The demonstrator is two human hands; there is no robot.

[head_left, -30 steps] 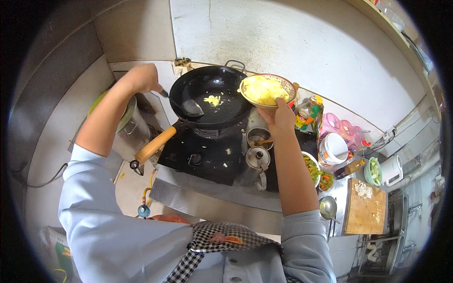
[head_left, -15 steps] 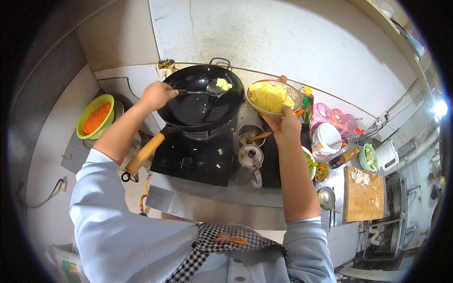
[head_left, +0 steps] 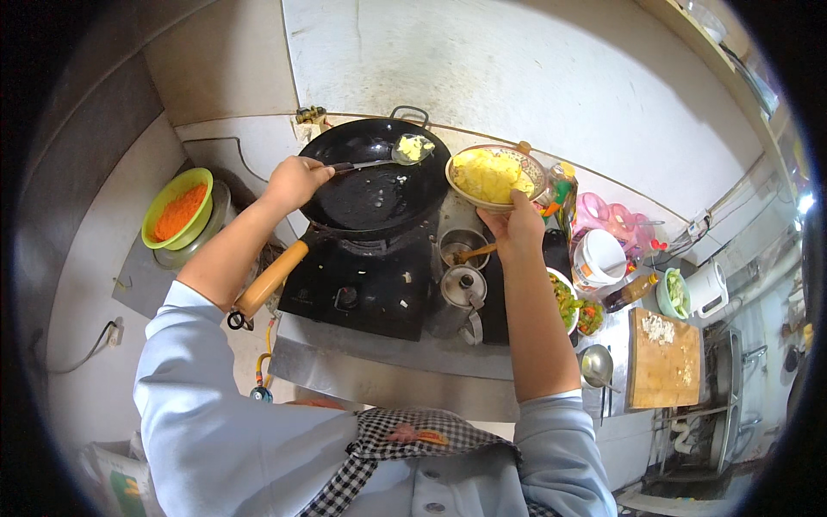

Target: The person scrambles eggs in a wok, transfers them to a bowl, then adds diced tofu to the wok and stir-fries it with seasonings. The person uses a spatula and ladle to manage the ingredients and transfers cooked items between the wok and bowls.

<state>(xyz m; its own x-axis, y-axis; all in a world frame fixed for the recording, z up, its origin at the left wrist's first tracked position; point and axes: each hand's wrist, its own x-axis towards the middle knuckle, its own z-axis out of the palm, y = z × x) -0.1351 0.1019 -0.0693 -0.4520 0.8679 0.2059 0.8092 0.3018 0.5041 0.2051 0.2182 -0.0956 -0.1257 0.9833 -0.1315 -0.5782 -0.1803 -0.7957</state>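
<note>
My left hand [head_left: 295, 183] is closed round the dark grip of a metal ladle [head_left: 398, 158], whose head is over the right side of the black wok [head_left: 362, 211]. Some yellow scrambled egg [head_left: 415, 147] lies on the ladle head. Just right of the wok, my right hand [head_left: 519, 226] grips a patterned bowl [head_left: 539, 191] by its near edge, tilting it a little. A heap of cooked yellow egg [head_left: 484, 176] fills this bowl. Inside, the wok is oily, with a few small egg bits.
The wok's wooden handle [head_left: 272, 277] points toward me over the black stove [head_left: 345, 300]. A lidded metal pot [head_left: 454, 308] and a small pan [head_left: 462, 245] stand beside it. Shredded orange vegetable fills a green basin [head_left: 200, 220] at left. A cutting board [head_left: 659, 375] with chopped white pieces lies right.
The ladle with its egg has shifted slightly right and up in the wok, nearer the bowl. My right hand still holds the bowl in nearly the same place. The view has moved slightly.
</note>
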